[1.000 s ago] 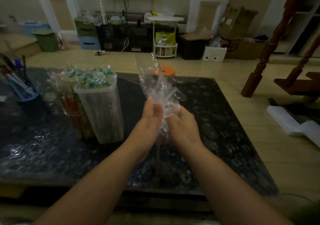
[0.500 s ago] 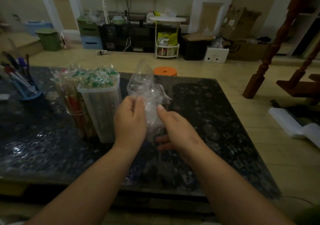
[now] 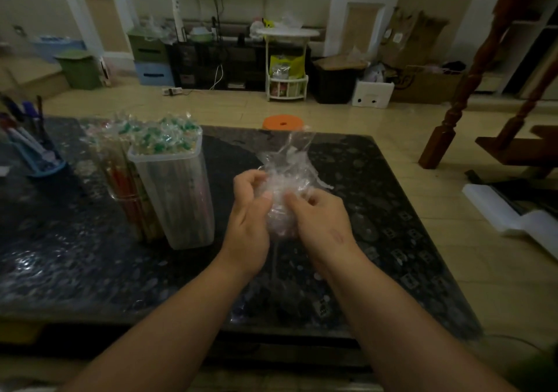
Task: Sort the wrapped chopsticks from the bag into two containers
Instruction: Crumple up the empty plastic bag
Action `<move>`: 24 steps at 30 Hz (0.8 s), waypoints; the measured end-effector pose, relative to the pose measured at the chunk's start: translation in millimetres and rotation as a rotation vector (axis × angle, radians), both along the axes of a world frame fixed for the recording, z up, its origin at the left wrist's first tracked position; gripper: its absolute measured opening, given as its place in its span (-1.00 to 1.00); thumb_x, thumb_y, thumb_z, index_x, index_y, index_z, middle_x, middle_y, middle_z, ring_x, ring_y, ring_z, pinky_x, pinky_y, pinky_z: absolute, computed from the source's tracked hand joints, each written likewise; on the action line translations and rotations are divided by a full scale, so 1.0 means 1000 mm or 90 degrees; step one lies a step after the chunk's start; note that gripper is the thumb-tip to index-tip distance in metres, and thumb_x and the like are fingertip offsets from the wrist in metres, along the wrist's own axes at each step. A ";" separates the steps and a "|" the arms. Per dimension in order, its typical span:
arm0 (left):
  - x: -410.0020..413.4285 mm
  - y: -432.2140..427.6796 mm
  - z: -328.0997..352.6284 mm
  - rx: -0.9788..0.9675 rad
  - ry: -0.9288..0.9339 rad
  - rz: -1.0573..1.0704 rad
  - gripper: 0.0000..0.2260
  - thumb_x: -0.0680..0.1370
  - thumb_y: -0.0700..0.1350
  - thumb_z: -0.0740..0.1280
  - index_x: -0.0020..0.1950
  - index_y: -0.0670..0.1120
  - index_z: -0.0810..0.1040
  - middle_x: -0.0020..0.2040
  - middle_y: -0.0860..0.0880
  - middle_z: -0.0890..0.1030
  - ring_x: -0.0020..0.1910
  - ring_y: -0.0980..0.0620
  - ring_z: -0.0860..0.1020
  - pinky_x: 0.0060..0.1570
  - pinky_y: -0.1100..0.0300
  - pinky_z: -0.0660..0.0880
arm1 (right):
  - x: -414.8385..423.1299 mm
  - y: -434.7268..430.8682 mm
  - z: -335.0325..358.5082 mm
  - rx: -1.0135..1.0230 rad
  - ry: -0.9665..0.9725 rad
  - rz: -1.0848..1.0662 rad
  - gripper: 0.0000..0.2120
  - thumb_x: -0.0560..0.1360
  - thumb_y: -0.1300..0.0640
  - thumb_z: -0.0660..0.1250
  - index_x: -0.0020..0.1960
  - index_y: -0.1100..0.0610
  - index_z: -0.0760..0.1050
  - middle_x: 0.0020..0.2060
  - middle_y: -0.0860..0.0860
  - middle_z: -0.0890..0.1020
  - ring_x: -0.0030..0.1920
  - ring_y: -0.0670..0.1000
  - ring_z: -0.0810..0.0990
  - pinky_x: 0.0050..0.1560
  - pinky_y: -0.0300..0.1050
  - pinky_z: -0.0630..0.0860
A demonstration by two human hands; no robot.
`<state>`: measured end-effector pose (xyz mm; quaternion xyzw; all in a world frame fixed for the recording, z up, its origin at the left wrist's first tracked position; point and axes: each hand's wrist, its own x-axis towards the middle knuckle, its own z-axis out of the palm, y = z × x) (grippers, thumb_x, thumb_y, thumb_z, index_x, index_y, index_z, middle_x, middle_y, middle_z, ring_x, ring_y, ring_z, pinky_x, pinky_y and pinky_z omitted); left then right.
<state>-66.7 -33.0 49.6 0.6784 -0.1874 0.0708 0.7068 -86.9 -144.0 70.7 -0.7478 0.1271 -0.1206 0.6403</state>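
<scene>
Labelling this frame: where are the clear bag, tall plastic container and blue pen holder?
clear bag [image 3: 290, 163], head view, crumpled middle.
tall plastic container [image 3: 178, 201], head view, front wall.
blue pen holder [image 3: 45, 167], head view, front wall.

It's dim and yellowish around me. Faint glints speckle my dark table [image 3: 75, 255], perhaps from a light overhead. The bag [image 3: 287, 180] I hold looks smeared, and the frame's edges bow and soften.

One wide-angle head-worn view looks forward and down from the near edge of the tabletop [image 3: 90, 240], close over the left hand [image 3: 247, 210] and right hand [image 3: 320, 219], past its far edge to the floor [image 3: 377, 119].
</scene>
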 end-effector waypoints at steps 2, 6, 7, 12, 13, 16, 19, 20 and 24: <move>0.004 0.001 0.004 0.017 0.047 -0.005 -0.65 0.46 0.00 0.20 0.23 0.23 0.36 0.27 0.05 0.44 0.16 0.24 0.50 0.07 0.30 0.49 | 0.002 -0.005 0.000 -0.013 -0.022 -0.027 -0.74 0.53 0.11 0.36 -0.26 0.25 0.57 -0.36 0.13 0.64 -0.34 0.07 0.62 -0.26 0.07 0.60; 0.014 0.011 0.012 0.073 0.170 -0.075 -0.66 0.57 -0.06 0.33 0.20 0.38 0.47 0.21 0.03 0.59 0.03 -0.01 0.65 -0.07 0.00 0.61 | 0.004 -0.016 0.001 -0.050 -0.038 -0.058 -0.76 0.53 0.10 0.36 -0.27 0.19 0.57 -0.36 0.06 0.64 -0.32 0.06 0.64 -0.27 0.05 0.61; 0.016 0.013 0.011 0.075 0.172 -0.081 -0.64 0.59 -0.15 0.36 0.19 0.33 0.51 0.18 0.01 0.62 -0.01 -0.02 0.67 -0.14 0.02 0.61 | 0.004 -0.017 0.000 -0.048 -0.025 -0.052 -0.78 0.53 0.10 0.36 -0.24 0.18 0.59 -0.32 0.06 0.66 -0.27 0.06 0.66 -0.21 0.08 0.64; 0.016 0.011 0.003 0.060 0.139 0.022 -0.64 0.52 -0.30 0.44 0.07 0.19 0.63 0.10 -0.01 0.69 -0.04 0.02 0.70 -0.10 0.04 0.66 | 0.007 -0.018 -0.003 -0.072 0.038 0.021 -0.91 0.53 0.04 0.37 -0.12 0.02 0.61 -0.19 0.01 0.69 -0.16 -0.02 0.69 -0.05 0.08 0.66; 0.017 0.011 0.000 0.067 0.132 0.043 -0.64 0.51 -0.30 0.45 0.06 0.19 0.63 0.07 0.01 0.70 -0.05 0.04 0.70 -0.06 0.03 0.66 | 0.007 -0.018 -0.002 -0.065 0.050 0.034 -0.94 0.51 0.04 0.39 -0.11 0.00 0.61 -0.18 0.00 0.70 -0.15 -0.02 0.69 -0.04 0.08 0.65; 0.020 0.012 0.000 0.075 0.105 0.066 -0.61 0.50 -0.30 0.46 -0.04 0.26 0.65 0.00 0.06 0.72 -0.05 0.08 0.70 0.01 0.02 0.65 | 0.006 -0.021 0.000 -0.052 0.028 0.036 -0.98 0.48 0.11 0.43 -0.13 0.04 0.62 -0.21 0.02 0.70 -0.19 -0.03 0.70 -0.11 -0.01 0.67; 0.018 0.009 0.004 0.098 0.079 0.053 -0.54 0.52 -0.25 0.46 -0.09 0.40 0.64 0.07 0.09 0.70 0.04 0.11 0.67 0.09 0.02 0.63 | 0.003 -0.022 -0.001 -0.061 -0.014 -0.011 -0.90 0.47 0.16 0.44 -0.16 0.19 0.63 -0.26 0.09 0.70 -0.22 0.05 0.70 -0.16 0.09 0.66; 0.017 0.008 0.005 0.107 0.070 0.044 -0.54 0.53 -0.22 0.45 -0.04 0.44 0.63 0.11 0.09 0.69 0.08 0.12 0.66 0.11 0.02 0.62 | 0.002 -0.024 -0.001 -0.068 -0.021 -0.022 -0.88 0.47 0.16 0.44 -0.17 0.21 0.63 -0.27 0.11 0.69 -0.22 0.09 0.70 -0.17 0.15 0.65; 0.010 -0.001 0.008 0.131 0.047 0.016 -0.54 0.59 -0.07 0.39 0.26 0.51 0.41 0.26 0.16 0.59 0.08 0.16 0.65 0.08 0.03 0.61 | -0.003 -0.040 0.003 -0.092 -0.045 -0.067 -0.79 0.45 0.14 0.44 -0.27 0.28 0.59 -0.34 0.14 0.66 -0.26 0.17 0.66 -0.20 0.18 0.62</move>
